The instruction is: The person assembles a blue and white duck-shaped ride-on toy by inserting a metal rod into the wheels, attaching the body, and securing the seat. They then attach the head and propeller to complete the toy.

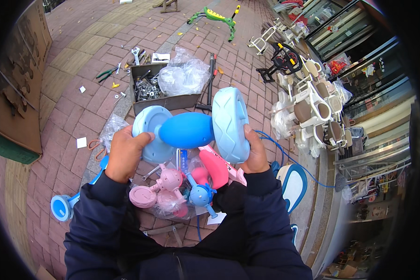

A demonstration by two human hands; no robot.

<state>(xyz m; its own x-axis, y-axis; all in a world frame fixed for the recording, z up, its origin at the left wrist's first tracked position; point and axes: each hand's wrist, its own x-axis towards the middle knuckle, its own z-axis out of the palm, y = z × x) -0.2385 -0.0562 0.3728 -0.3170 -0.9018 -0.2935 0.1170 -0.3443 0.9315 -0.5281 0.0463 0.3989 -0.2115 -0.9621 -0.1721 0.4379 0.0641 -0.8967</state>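
Note:
A blue toy wheel set [186, 130] is held up in front of me, its rounded mid-blue body joining two light blue wheels. My left hand [127, 151] grips the left wheel [148, 122] at its near-left rim, thumb on top. At the other end, my right hand [255, 151] grasps the outer side of the right wheel [229, 125], whose tread is moulded in zigzags. Below the wheel set, near my lap, are a pink ball-shaped toy part [169, 179], a similar blue part [201, 195] and a pink seat-like piece [213, 170].
Beyond my hands stands a metal box [165, 101] of bolts with clear plastic bags. Pliers [107, 73] and an adjustable wrench [135, 55] lie on the brick paving. White-and-brown plastic seats [312, 109] crowd the right. A large cardboard box [21, 70] stands left.

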